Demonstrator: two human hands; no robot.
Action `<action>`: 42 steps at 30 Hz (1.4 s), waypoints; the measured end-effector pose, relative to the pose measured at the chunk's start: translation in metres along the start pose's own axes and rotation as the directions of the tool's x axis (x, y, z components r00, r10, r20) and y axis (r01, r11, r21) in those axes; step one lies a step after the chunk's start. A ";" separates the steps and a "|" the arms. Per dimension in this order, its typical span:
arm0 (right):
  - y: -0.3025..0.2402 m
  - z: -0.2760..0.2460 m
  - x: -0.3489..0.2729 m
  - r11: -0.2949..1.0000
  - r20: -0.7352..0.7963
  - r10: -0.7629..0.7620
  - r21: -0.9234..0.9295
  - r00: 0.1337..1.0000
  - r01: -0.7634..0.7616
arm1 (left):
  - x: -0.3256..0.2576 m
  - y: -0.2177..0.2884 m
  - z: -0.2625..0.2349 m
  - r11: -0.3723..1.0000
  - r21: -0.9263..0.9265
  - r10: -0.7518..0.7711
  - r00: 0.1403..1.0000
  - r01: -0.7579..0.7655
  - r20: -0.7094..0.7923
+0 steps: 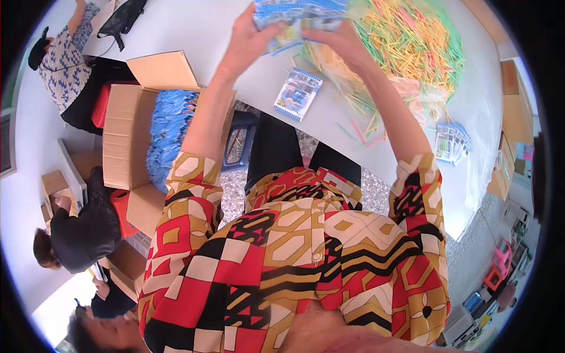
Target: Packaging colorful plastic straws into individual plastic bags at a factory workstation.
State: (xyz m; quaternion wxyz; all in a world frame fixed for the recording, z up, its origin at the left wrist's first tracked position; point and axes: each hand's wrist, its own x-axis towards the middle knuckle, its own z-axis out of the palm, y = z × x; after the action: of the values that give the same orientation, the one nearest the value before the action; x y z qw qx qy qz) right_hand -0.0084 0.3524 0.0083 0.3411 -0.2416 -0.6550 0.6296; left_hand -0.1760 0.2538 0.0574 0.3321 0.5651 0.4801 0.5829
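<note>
Head view, looking steeply down a person's own body. Both bare arms reach up and away from a shirt patterned in red, gold, black and cream. The left hand (pixel 247 38) and the right hand (pixel 341 41) meet at the top edge of the picture, each with fingers curled and pressed onto a stack of blue-and-white printed packets (pixel 297 17), held just above the table. The stack's upper part is cut off by the frame.

The white table (pixel 194 29) runs across the top and bends down the right side. Its near edge passes just past the forearms, and a dark chair sits below it between them. One single packet (pixel 298 93) lies flat on the table, near the edge, under the hands. Just right of the hands spreads a large heap of thin coloured sticks (pixel 412 41), yellow, green, pink and orange, with strays trailing toward the table edge. Another packet (pixel 452 141) lies at the far right edge.

Left of the left arm, an open cardboard box (pixel 126 135) full of blue packets stands close beside the body. Other people sit along the left side, well apart from the hands.
</note>
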 end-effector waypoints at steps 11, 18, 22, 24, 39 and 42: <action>0.060 0.084 0.098 0.978 0.087 0.108 -0.188 0.990 -0.090 | 0.011 -0.061 -0.087 0.986 -0.053 -0.166 0.944 0.157 -0.286; 0.072 0.093 0.110 0.970 0.134 0.140 -0.218 0.981 -0.109 | 0.009 -0.074 -0.080 0.994 -0.065 -0.108 0.899 0.089 -0.425; 0.057 0.100 0.114 0.988 0.243 0.101 -0.141 0.965 -0.068 | 0.016 -0.075 -0.083 0.999 -0.033 -0.040 0.855 0.027 -0.518; 0.048 0.102 0.112 0.990 0.265 0.127 -0.094 0.956 -0.106 | 0.014 -0.077 -0.085 0.959 -0.278 -0.111 0.829 -0.056 -0.548; 0.030 0.104 0.073 0.965 0.272 -0.098 0.259 0.957 0.025 | 0.011 -0.075 -0.086 0.961 -0.273 -0.200 0.800 0.047 -0.566; 0.034 0.102 0.066 0.966 0.275 -0.153 0.244 0.949 0.085 | 0.010 -0.081 -0.086 0.945 -0.309 -0.268 0.786 0.103 -0.557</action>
State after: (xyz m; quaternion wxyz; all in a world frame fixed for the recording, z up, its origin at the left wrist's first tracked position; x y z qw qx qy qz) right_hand -0.1316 0.3376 -0.0136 0.3038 -0.0648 -0.6344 0.7078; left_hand -0.2741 0.2731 -0.0059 0.2934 0.2556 0.5316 0.7523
